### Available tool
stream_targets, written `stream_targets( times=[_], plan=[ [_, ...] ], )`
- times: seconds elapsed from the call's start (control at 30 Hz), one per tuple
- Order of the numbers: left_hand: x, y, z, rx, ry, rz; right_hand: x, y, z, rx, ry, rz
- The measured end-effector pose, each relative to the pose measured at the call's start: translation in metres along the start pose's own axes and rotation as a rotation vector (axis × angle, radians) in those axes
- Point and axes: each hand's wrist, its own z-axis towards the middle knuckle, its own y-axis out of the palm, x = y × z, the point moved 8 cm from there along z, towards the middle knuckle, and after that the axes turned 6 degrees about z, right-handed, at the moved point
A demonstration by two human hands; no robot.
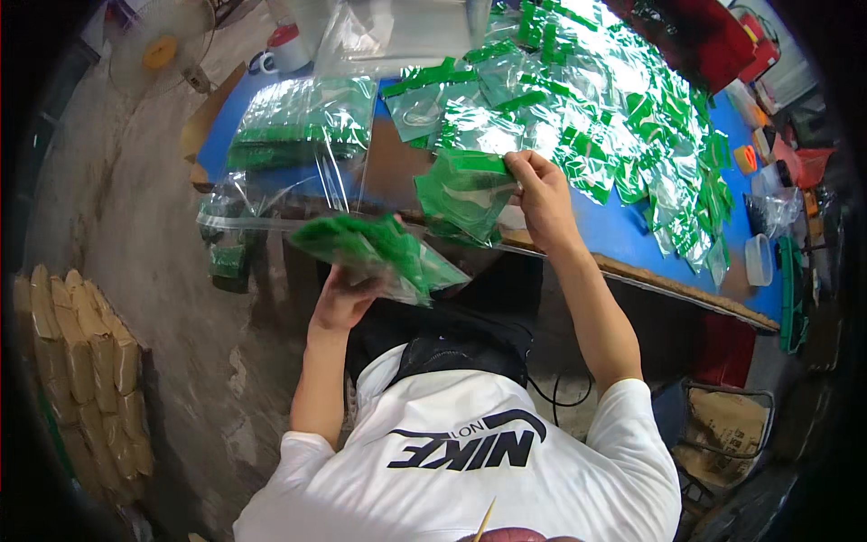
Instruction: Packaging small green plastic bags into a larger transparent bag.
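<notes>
My left hand [345,298] is closed under a fanned stack of green-and-clear plastic packets [388,253], held in front of the table edge. Pinched between the thumb and fingers of my right hand [542,194] is the corner of a green packet [465,188] with a pale curved shape on it. Beyond my right hand spreads a large loose heap of similar packets [578,108]. To the left, a big clear plastic bag [298,185] lies on the table and hangs over its edge, with rows of green packets [298,135] inside.
The blue tabletop [623,239] has a worn wooden front edge. A white mug with red [286,50] stands at the back left, near a fan [161,52]. Clear plastic sheets [397,36] lie at the back. Brown packages [86,379] are stacked on the floor at left.
</notes>
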Motion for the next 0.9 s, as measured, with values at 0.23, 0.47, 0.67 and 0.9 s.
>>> stream_targets(
  times=[0.23, 0.47, 0.67, 0.9],
  plan=[
    [-0.042, -0.039, 0.015, 0.237, -0.141, -0.246, 0.016, 0.007, 0.007, 0.035, 0.204, 0.227],
    [-0.017, -0.025, 0.003, 0.129, -0.097, -0.120, 0.012, 0.067, -0.039, -0.311, 0.433, 0.114],
    [0.000, -0.033, -0.036, 0.332, -0.060, -0.146, -0.028, 0.057, -0.050, -0.355, -0.571, -0.879],
    [0.024, -0.046, -0.055, 0.292, 0.153, 0.149, -0.004, 0.034, -0.048, -0.291, -0.180, -0.824]
  ],
)
